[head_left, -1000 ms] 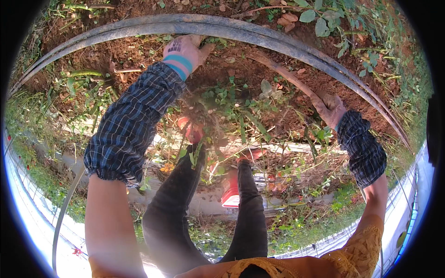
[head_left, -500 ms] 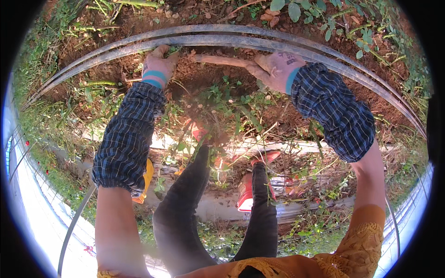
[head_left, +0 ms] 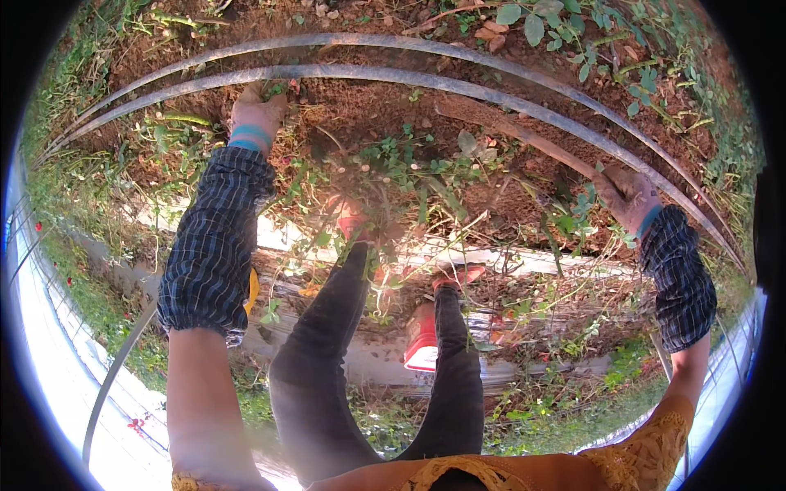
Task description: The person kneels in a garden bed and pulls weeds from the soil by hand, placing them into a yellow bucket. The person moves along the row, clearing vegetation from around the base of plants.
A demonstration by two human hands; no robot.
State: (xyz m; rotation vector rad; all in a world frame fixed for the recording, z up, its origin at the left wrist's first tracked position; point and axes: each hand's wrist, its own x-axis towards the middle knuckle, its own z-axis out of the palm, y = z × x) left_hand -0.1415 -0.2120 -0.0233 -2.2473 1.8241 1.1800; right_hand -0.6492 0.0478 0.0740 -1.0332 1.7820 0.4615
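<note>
My left hand (head_left: pixel 259 113), in a pale glove with a turquoise cuff, is at the nearer of two long grey hoses (head_left: pixel 344 72). Its fingers look curled, but their tips are hidden against the hose and soil, so what they hold cannot be made out. A few green leaves lie beside them. Out to the right, my right hand (head_left: pixel 630 199), gloved alike, is closed around one end of a long brown wooden stick (head_left: pixel 532 141). The stick slants up and left over the reddish soil, its far end just below the nearer hose.
Cut green stems (head_left: pixel 176 117) lie at the far left, and a leafy plant (head_left: pixel 565 33) grows at the far right. Weeds and a pale plastic strip (head_left: pixel 524 260) cross the ground by my feet. A red shoe (head_left: pixel 422 340) shows beside my leg.
My right hand has swung far right and nearer, drawing the stick along with it. My left hand has shifted slightly left. The two hoses now stand farther apart.
</note>
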